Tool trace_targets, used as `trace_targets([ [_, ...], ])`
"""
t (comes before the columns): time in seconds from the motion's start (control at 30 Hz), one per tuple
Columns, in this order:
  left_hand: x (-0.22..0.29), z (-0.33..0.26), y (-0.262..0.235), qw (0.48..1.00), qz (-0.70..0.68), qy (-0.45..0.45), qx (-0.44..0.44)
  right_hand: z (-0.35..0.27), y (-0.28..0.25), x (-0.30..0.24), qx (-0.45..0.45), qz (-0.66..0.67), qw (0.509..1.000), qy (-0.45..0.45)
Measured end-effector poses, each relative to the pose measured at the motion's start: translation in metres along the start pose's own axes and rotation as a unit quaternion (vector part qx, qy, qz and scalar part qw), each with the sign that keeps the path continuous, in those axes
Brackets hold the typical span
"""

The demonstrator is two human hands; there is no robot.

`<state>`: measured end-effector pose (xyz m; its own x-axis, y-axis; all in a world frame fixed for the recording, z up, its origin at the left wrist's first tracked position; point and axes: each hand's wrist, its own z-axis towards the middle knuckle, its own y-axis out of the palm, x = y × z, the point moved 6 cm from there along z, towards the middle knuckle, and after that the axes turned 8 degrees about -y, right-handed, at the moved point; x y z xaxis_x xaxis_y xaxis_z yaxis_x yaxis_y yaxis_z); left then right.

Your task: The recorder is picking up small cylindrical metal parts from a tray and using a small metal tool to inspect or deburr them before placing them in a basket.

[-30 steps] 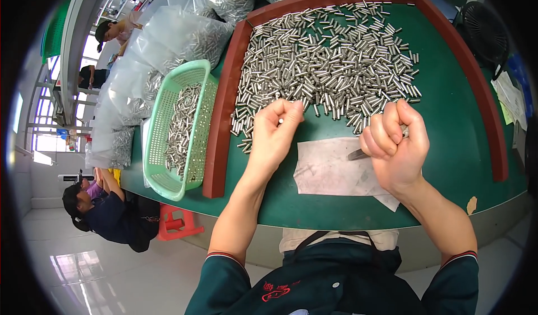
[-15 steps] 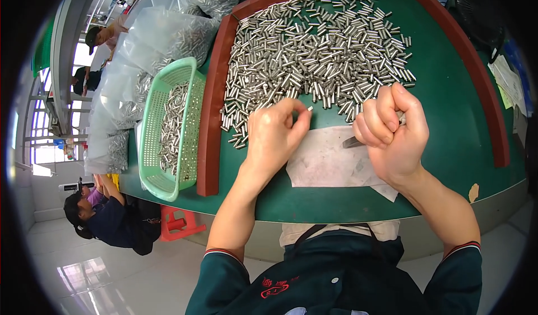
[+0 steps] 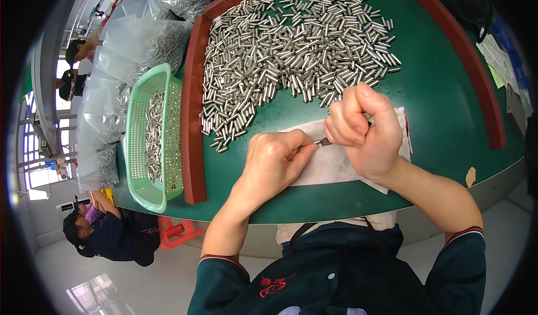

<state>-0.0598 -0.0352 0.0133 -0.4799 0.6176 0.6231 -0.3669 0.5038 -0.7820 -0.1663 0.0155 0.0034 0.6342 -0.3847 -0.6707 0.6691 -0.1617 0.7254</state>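
Observation:
My left hand (image 3: pixel 273 161) is closed, pinching a small metal pin (image 3: pixel 316 143) between thumb and forefinger. My right hand (image 3: pixel 367 133) is a fist around a narrow tool whose dark flat blade (image 3: pixel 325 141) sticks out toward the left hand. Blade tip and pin end meet or nearly meet; I cannot tell whether they touch. The tool's handle is mostly hidden in the fist. Below both hands lies a stained whitish cloth (image 3: pixel 330 164). Beyond them spreads a big heap of short silvery metal pins (image 3: pixel 297 49) on the green tabletop (image 3: pixel 437 91).
A dark red raised border (image 3: pixel 194 113) frames the work area. Left of it stands a green perforated basket (image 3: pixel 174 164) holding more pins. Clear plastic bags (image 3: pixel 129 40) of pins line the far left. Papers (image 3: pixel 496 57) lie at right; people sit at left near a red stool (image 3: pixel 178 234).
My left hand has come down and nearer the blade, bringing the pin to its tip. The right hand has shifted left with the tool. The view has moved slightly.

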Motion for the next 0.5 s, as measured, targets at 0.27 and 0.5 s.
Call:
trace_targets([
  [0.27,0.0008,-0.0005,0.0016,1.000,-0.014,0.004,0.006,0.0000,0.0007,-0.0003,-0.009,-0.002,1.000,-0.005],
  [0.5,-0.0023,-0.0002,0.0050,1.000,-0.030,-0.007,0.005,-0.0019,0.0073,0.0002,0.008,-0.039,0.999,-0.007],
])
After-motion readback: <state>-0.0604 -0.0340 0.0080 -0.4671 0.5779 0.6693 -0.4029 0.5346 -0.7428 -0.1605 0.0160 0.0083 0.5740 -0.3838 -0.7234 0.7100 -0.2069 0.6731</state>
